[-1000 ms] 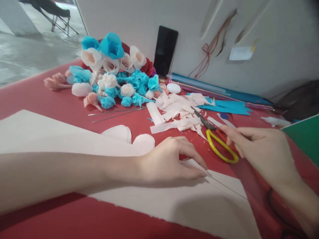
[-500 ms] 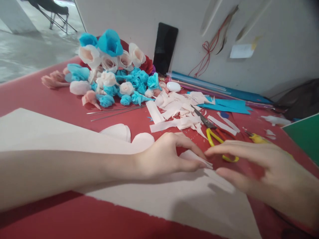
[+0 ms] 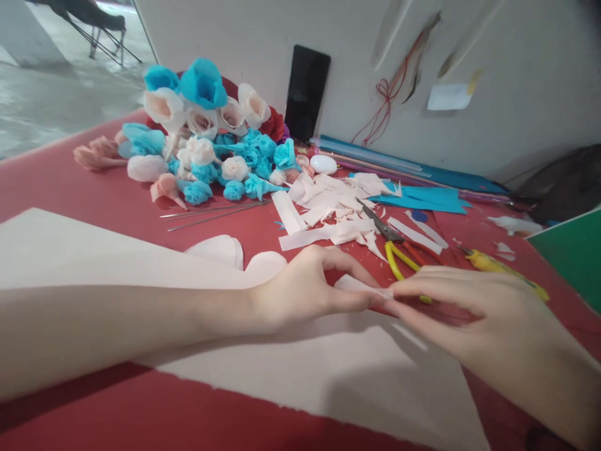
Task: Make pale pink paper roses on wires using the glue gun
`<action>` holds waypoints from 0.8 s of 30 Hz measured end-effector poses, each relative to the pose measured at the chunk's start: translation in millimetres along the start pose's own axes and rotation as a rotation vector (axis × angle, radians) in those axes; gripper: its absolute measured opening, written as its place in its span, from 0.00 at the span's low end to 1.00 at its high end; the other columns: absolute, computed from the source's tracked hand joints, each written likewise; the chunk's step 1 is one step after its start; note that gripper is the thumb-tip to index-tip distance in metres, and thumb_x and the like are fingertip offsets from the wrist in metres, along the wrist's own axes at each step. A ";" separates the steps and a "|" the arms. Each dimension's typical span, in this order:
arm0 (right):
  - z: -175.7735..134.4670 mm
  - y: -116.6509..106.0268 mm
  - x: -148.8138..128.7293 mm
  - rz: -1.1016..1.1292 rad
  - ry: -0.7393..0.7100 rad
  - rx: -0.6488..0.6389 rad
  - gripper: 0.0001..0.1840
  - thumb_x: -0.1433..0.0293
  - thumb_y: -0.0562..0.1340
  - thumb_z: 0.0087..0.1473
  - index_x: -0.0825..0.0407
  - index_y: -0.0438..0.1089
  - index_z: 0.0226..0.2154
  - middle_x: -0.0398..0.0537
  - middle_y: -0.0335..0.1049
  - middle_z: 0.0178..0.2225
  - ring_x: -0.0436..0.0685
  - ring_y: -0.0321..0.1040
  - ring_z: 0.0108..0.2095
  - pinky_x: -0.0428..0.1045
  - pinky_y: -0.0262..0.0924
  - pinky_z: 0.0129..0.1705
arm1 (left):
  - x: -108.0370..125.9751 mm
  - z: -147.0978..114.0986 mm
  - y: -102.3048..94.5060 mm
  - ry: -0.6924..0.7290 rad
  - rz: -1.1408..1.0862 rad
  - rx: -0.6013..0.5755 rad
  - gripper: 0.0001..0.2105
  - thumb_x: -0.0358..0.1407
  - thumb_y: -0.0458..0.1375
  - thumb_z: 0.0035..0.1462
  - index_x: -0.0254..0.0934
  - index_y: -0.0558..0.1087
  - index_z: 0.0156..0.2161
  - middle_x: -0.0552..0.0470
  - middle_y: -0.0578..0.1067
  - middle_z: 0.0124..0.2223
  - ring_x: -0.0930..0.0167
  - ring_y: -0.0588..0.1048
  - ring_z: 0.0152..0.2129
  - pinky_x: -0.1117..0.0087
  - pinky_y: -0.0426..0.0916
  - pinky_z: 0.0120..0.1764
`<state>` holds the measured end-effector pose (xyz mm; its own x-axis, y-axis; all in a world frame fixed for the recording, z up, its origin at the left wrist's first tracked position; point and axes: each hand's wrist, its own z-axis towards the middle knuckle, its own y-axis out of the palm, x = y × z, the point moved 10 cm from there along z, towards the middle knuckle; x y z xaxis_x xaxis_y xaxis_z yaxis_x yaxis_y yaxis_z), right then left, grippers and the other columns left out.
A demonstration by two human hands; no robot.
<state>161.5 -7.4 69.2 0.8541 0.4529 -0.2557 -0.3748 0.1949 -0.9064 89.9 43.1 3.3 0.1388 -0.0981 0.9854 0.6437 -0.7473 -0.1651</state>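
Observation:
Between thumb and fingers, my left hand (image 3: pixel 312 282) pinches a small pale pink paper piece (image 3: pixel 352 284). At the piece's right end, my right hand (image 3: pixel 479 313) is closed in a pinch with its fingertips touching those of the left. Beneath both hands spreads a large pale pink paper sheet (image 3: pixel 300 369), partly covered by the left forearm. Rounded paper petals (image 3: pixel 216 250) lie just beyond the left wrist. Scissors (image 3: pixel 397 257) with yellow and red handles rest behind the right hand, which hides part of one loop.
Blue, white and pink paper flowers (image 3: pixel 201 150) are heaped at the back left, with thin wires (image 3: pixel 211 215) before them. Paper scraps (image 3: pixel 328 207) pile mid-table. A yellow-handled tool (image 3: pixel 502 266) lies at right. A phone (image 3: pixel 307 94) leans on the wall.
My right hand has moved in leftward and closed its fingertips on the end of the paper piece. My left hand keeps its pinch. The whole view has shifted slightly.

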 end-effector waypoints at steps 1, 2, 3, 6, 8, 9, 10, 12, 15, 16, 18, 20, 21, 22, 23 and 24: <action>0.5 -0.7 0.2 0.014 0.004 0.004 0.10 0.66 0.57 0.57 0.47 0.68 0.26 0.39 0.71 0.26 0.49 0.67 0.25 0.42 0.59 0.24 | -0.4 -0.4 -0.1 -0.005 0.003 0.001 0.08 0.38 0.61 0.50 0.35 0.77 0.31 0.55 0.76 0.32 0.73 0.73 0.33 0.77 0.65 0.36; 1.2 -1.4 0.1 0.024 0.004 0.005 0.09 0.66 0.57 0.57 0.47 0.68 0.26 0.38 0.71 0.26 0.49 0.67 0.24 0.42 0.59 0.24 | -0.4 -0.8 -0.3 -0.005 0.007 0.001 0.08 0.38 0.61 0.50 0.35 0.77 0.31 0.55 0.76 0.32 0.73 0.73 0.33 0.77 0.65 0.36; 2.1 -1.6 0.0 0.028 0.006 0.000 0.08 0.67 0.58 0.56 0.47 0.68 0.27 0.38 0.71 0.26 0.49 0.67 0.24 0.42 0.59 0.24 | 0.0 -1.1 -0.5 -0.002 0.012 0.000 0.08 0.38 0.61 0.50 0.35 0.77 0.32 0.55 0.76 0.32 0.73 0.73 0.33 0.77 0.65 0.37; 5.3 -1.6 0.3 0.039 0.009 -0.025 0.07 0.67 0.59 0.55 0.48 0.70 0.27 0.36 0.72 0.26 0.48 0.68 0.24 0.42 0.59 0.23 | 2.4 -1.3 0.0 0.014 0.010 -0.015 0.08 0.38 0.60 0.51 0.35 0.76 0.32 0.55 0.77 0.33 0.74 0.73 0.34 0.78 0.65 0.38; 6.9 0.1 2.6 0.050 0.022 -0.051 0.07 0.67 0.60 0.54 0.47 0.71 0.27 0.36 0.72 0.25 0.48 0.68 0.23 0.42 0.58 0.22 | 3.5 -1.1 1.0 0.022 0.013 -0.026 0.07 0.36 0.60 0.51 0.35 0.76 0.33 0.55 0.77 0.34 0.75 0.73 0.34 0.78 0.65 0.38; 7.4 1.4 4.1 0.060 0.030 -0.063 0.07 0.67 0.60 0.54 0.47 0.71 0.26 0.35 0.71 0.25 0.48 0.68 0.23 0.42 0.57 0.21 | 3.8 -1.0 1.3 0.026 0.020 -0.027 0.07 0.36 0.60 0.51 0.35 0.76 0.33 0.55 0.77 0.34 0.75 0.73 0.34 0.79 0.65 0.37; 7.5 2.9 5.6 0.072 0.037 -0.077 0.07 0.67 0.60 0.54 0.47 0.71 0.26 0.35 0.71 0.24 0.48 0.67 0.22 0.42 0.57 0.21 | 4.0 -1.0 1.3 0.031 0.032 -0.023 0.06 0.36 0.59 0.52 0.35 0.76 0.33 0.55 0.77 0.34 0.75 0.73 0.34 0.79 0.65 0.37; 7.2 7.1 8.2 0.096 0.048 -0.115 0.07 0.67 0.60 0.54 0.47 0.71 0.26 0.36 0.71 0.25 0.48 0.67 0.23 0.42 0.58 0.22 | 5.5 -1.2 1.0 0.055 0.063 -0.006 0.06 0.35 0.59 0.52 0.36 0.77 0.32 0.56 0.78 0.33 0.75 0.73 0.33 0.78 0.65 0.37; 6.7 6.8 10.7 0.106 0.050 -0.129 0.09 0.67 0.58 0.56 0.47 0.70 0.26 0.37 0.72 0.28 0.49 0.69 0.26 0.42 0.60 0.24 | 8.0 -1.7 0.0 0.091 0.099 0.025 0.05 0.34 0.59 0.52 0.36 0.77 0.31 0.56 0.78 0.32 0.75 0.73 0.33 0.78 0.65 0.38; 6.5 5.5 10.3 0.100 0.035 -0.133 0.09 0.66 0.58 0.57 0.47 0.70 0.27 0.37 0.72 0.28 0.50 0.69 0.27 0.43 0.61 0.24 | 7.4 -1.8 -0.7 0.085 0.097 0.035 0.05 0.34 0.59 0.52 0.36 0.77 0.32 0.56 0.78 0.32 0.75 0.73 0.33 0.78 0.65 0.38; 6.1 -0.7 10.8 0.075 0.000 -0.124 0.12 0.64 0.56 0.58 0.46 0.70 0.26 0.37 0.72 0.28 0.50 0.69 0.27 0.43 0.62 0.25 | 4.0 -1.7 -2.4 0.040 0.079 0.050 0.07 0.36 0.58 0.52 0.35 0.77 0.32 0.55 0.77 0.31 0.74 0.73 0.32 0.78 0.65 0.37; 5.0 -12.2 19.2 0.035 0.009 -0.083 0.14 0.59 0.56 0.58 0.44 0.71 0.26 0.35 0.73 0.29 0.51 0.69 0.27 0.45 0.63 0.26 | 0.4 -1.8 -5.3 -0.022 0.067 0.073 0.08 0.37 0.58 0.52 0.35 0.77 0.31 0.55 0.77 0.30 0.73 0.73 0.32 0.78 0.66 0.36; 3.7 -19.2 27.1 0.011 0.035 -0.061 0.15 0.56 0.57 0.57 0.42 0.72 0.26 0.35 0.73 0.29 0.52 0.69 0.27 0.45 0.63 0.27 | -1.5 -2.0 -7.2 -0.056 0.066 0.087 0.08 0.38 0.59 0.51 0.35 0.77 0.31 0.55 0.77 0.30 0.73 0.73 0.32 0.78 0.66 0.35; 1.7 -26.4 37.1 -0.008 0.071 -0.043 0.16 0.53 0.57 0.56 0.41 0.73 0.26 0.35 0.73 0.29 0.53 0.70 0.28 0.46 0.64 0.30 | -3.4 -2.4 -9.2 -0.091 0.062 0.103 0.08 0.38 0.59 0.50 0.35 0.77 0.30 0.55 0.77 0.30 0.72 0.73 0.32 0.78 0.66 0.33; -1.3 -33.8 50.3 -0.001 0.131 -0.029 0.15 0.50 0.59 0.53 0.40 0.74 0.25 0.36 0.73 0.30 0.54 0.70 0.29 0.47 0.65 0.32 | -5.2 -2.9 -10.9 -0.124 0.054 0.117 0.07 0.38 0.59 0.50 0.36 0.77 0.29 0.55 0.77 0.30 0.72 0.74 0.31 0.78 0.67 0.31; -5.1 -41.7 64.9 0.036 0.196 -0.014 0.15 0.49 0.62 0.49 0.39 0.75 0.24 0.37 0.73 0.29 0.55 0.69 0.30 0.48 0.65 0.34 | -6.9 -3.4 -12.3 -0.153 0.041 0.130 0.07 0.37 0.59 0.49 0.36 0.76 0.28 0.56 0.77 0.30 0.72 0.74 0.30 0.78 0.66 0.29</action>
<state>234.4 9.4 88.6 0.8946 0.2807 -0.3477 -0.4027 0.1692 -0.8995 78.5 50.8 -1.3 0.2729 -0.0185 0.9619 0.7258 -0.6523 -0.2184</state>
